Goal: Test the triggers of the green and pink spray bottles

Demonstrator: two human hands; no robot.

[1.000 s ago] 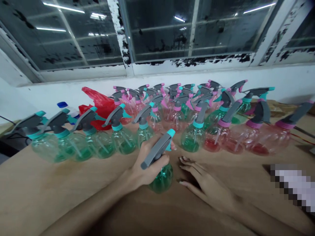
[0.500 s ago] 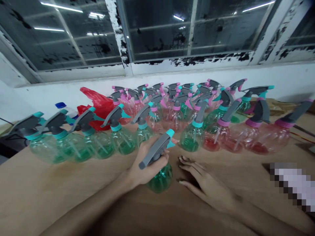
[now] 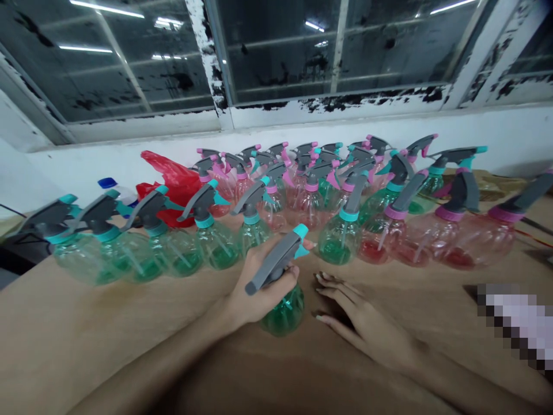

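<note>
My left hand [image 3: 263, 282] is wrapped round the neck of a green spray bottle [image 3: 283, 314], under its grey trigger head with a teal nozzle. The bottle stands upright on the wooden table [image 3: 173, 334], and green liquid shows through its clear ribbed body. To its right, my right hand [image 3: 358, 317] rests on the table with fingers stretched out, holding nothing and apart from the bottle. Just beyond the hands stands another green spray bottle [image 3: 339, 242], with a pink spray bottle [image 3: 380, 242] beside it.
Several green spray bottles line the left, the nearest a green bottle [image 3: 216, 248]. Pink and green bottles crowd the back before the window wall [image 3: 129, 138]. A red plastic bag [image 3: 173, 178] and a blue-capped bottle [image 3: 118, 193] sit behind. A blurred-out object [image 3: 518, 317] lies at right.
Almost nothing differs: the view has shifted very slightly. My left hand keeps its hold on the spray bottle, and my right hand stays flat on the table.
</note>
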